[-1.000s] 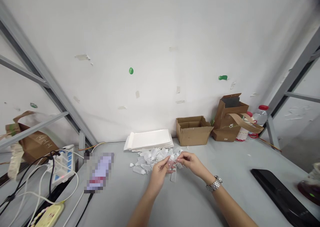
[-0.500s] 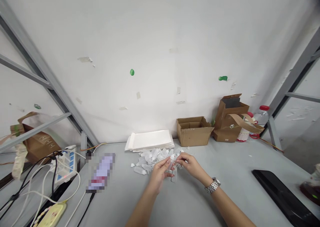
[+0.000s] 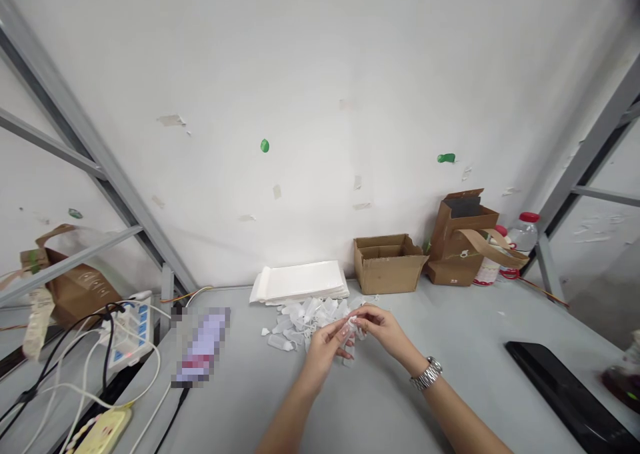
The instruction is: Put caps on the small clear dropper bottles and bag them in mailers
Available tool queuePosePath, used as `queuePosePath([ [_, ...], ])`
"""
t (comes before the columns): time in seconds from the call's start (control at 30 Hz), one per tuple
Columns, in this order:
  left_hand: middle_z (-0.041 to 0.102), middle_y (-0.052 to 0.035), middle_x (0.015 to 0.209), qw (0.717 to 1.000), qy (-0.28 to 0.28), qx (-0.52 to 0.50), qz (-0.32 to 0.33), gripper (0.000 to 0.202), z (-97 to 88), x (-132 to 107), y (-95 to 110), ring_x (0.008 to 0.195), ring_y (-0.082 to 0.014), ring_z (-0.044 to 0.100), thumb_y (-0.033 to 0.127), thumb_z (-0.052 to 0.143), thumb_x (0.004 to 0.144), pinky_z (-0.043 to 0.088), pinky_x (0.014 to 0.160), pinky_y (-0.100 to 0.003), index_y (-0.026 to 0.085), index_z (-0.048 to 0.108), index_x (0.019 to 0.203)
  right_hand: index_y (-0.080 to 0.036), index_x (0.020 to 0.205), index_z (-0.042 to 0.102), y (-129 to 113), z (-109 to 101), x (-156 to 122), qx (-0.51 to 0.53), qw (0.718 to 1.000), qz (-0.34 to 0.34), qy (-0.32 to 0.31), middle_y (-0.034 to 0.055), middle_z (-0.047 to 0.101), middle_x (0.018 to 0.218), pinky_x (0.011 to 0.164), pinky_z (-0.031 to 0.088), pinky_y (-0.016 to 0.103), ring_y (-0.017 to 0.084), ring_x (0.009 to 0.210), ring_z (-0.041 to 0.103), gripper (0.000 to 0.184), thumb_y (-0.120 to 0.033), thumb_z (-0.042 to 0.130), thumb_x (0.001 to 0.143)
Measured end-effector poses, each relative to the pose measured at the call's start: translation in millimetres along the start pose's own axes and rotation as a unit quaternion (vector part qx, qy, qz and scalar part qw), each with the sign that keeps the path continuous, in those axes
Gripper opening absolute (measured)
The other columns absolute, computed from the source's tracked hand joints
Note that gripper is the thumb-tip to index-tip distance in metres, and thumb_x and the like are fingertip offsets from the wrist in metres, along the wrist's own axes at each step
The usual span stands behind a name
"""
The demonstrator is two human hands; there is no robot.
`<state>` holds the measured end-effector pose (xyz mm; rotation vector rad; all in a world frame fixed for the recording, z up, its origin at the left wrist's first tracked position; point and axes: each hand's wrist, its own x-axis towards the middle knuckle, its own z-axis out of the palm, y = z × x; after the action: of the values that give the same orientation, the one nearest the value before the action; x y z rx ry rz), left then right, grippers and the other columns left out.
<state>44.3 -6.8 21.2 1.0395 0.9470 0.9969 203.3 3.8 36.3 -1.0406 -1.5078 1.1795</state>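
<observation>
In front of the pile, my left hand (image 3: pixel 321 354) is closed around a small translucent plastic bottle (image 3: pixel 349 337), partly hidden by the fingers. Thumb and fingers of my right hand (image 3: pixel 384 329) pinch the white cap (image 3: pixel 353 320) at the bottle's top, so both hands meet there. A silvery metal watch sits on the right wrist. Behind and to the left of my hands lies a loose heap of clear small bottles (image 3: pixel 284 342) and white caps. Another clear piece shows below my fingers, mostly covered.
White flat envelopes (image 3: pixel 303 281) are stacked behind the heap, beside an open cardboard box (image 3: pixel 393 274). A brown paper bag (image 3: pixel 453 251) and red-lidded jar (image 3: pixel 526 231) stand back right. A black object (image 3: pixel 560 387) lies right; a blurred phone (image 3: pixel 206 344), cables and power strip (image 3: pixel 133 331) are left.
My hands have come closer together, and my right fingers now close over the bottle's capped end. The left hand has shifted slightly right with the bottle.
</observation>
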Motion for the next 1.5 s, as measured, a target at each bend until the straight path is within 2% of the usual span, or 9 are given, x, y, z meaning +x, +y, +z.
queuePosePath([
  [0.33,0.065,-0.0025,0.068,1.000,-0.027,-0.004,0.001,0.064,0.0,2,-6,0.054,-0.0137,0.060,0.046,0.068,0.063,0.051,0.058,-0.032,0.012,0.046,0.113,-0.019,0.076,0.059,-5,-10,-1,0.008,0.997,0.026,-0.078,-0.0012,0.058,0.066,0.059,0.044,0.028,0.013,0.059,0.053,0.032,-0.050,0.061,0.070],
  [0.57,0.064,0.0017,0.067,0.994,0.050,0.068,0.070,0.060,1.1,6,-16,0.062,-0.0141,0.062,0.024,0.070,0.061,0.051,0.066,-0.030,0.016,0.047,0.116,-0.018,0.066,0.054,4,-2,-1,-0.130,0.991,0.028,0.004,-0.0042,0.048,0.055,0.055,0.038,0.025,0.012,0.055,0.045,0.029,-0.046,0.058,0.075],
  [0.67,0.065,0.0012,0.069,0.995,0.048,0.063,0.064,0.057,-0.6,8,-17,0.062,-0.0143,0.062,0.024,0.066,0.065,0.052,0.065,-0.030,0.015,0.046,0.118,-0.019,0.085,0.060,6,-6,0,-0.095,0.995,0.017,-0.027,-0.0028,0.052,0.063,0.060,0.040,0.026,0.013,0.060,0.049,0.027,-0.044,0.058,0.075],
  [0.77,0.064,0.0012,0.068,0.997,0.035,0.048,0.051,0.059,-2.0,8,-15,0.060,-0.0147,0.062,0.027,0.065,0.066,0.052,0.063,-0.030,0.015,0.044,0.120,-0.018,0.084,0.061,7,-10,1,-0.050,0.996,0.020,-0.075,-0.0015,0.054,0.066,0.061,0.040,0.027,0.013,0.060,0.050,0.030,-0.046,0.059,0.073],
  [1.0,0.066,0.0012,0.075,0.980,0.076,0.158,0.093,0.054,-4.5,3,-12,0.057,-0.0107,0.059,0.020,0.064,0.065,0.049,0.063,-0.026,0.021,0.052,0.117,-0.018,0.062,0.055,5,-1,1,-0.123,0.992,0.033,0.006,-0.0039,0.045,0.054,0.053,0.034,0.025,0.011,0.054,0.041,0.033,-0.049,0.058,0.073],
  [1.13,0.065,0.0005,0.072,0.992,0.054,0.084,0.073,0.055,-3.8,6,-13,0.062,-0.0135,0.062,0.025,0.063,0.066,0.051,0.064,-0.029,0.017,0.049,0.118,-0.020,0.087,0.063,5,-5,0,-0.051,0.998,0.003,-0.036,-0.0009,0.054,0.070,0.059,0.040,0.026,0.012,0.060,0.048,0.030,-0.047,0.060,0.074],
  [1.27,0.065,0.0003,0.067,0.998,0.011,0.044,0.040,0.061,-3.1,8,-11,0.057,-0.0153,0.063,0.031,0.067,0.064,0.054,0.059,-0.032,0.014,0.048,0.119,-0.019,0.082,0.065,5,-11,0,0.001,0.997,0.005,-0.076,-0.0004,0.056,0.071,0.061,0.042,0.027,0.012,0.059,0.050,0.028,-0.046,0.061,0.074],
  [1.37,0.068,-0.0043,0.075,0.997,-0.002,0.064,0.045,0.060,-3.6,6,-11,0.066,-0.0192,0.066,0.036,0.065,0.067,0.055,0.058,-0.033,0.015,0.049,0.121,-0.018,0.079,0.064,5,-8,2,0.018,0.998,0.028,-0.055,-0.0019,0.055,0.064,0.058,0.040,0.027,0.011,0.055,0.048,0.031,-0.048,0.063,0.071],
  [1.5,0.069,-0.0069,0.101,0.971,0.050,0.181,0.145,0.039,-2.9,1,-13,0.092,-0.0216,0.064,0.032,0.064,0.071,0.052,0.082,-0.037,0.021,0.061,0.108,-0.017,0.069,0.059,9,2,4,0.031,0.998,0.044,-0.013,-0.0031,0.053,0.057,0.054,0.038,0.026,0.011,0.050,0.046,0.036,-0.053,0.063,0.067],
])
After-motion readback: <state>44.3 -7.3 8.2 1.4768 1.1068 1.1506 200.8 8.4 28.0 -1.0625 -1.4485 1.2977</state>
